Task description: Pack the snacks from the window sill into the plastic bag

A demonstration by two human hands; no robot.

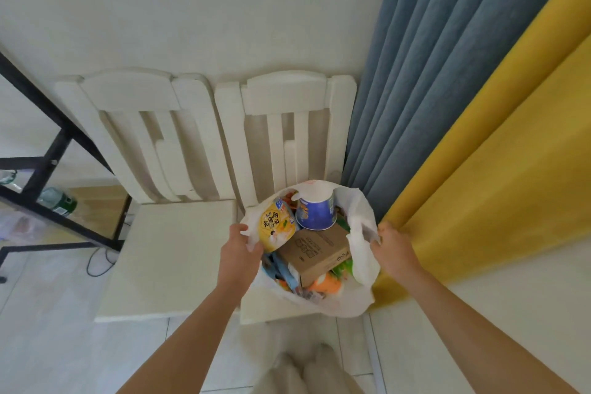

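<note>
Head view, left hand (238, 249) and right hand (395, 246) gripping plastic bag (361, 253) rim

— Where can I get in?
— Only from above. The plastic bag (361, 253) is crammed at its mouth: cardboard box (315, 253) in the middle, blue cup (315, 213) and yellow bowl (276, 229) behind it.
— Around it?
— Chair backs (287, 125) wall off the far side and the yellow curtain (479, 201) crowds the right. I see room on the left, over the neighbouring seat (172, 259).
</note>
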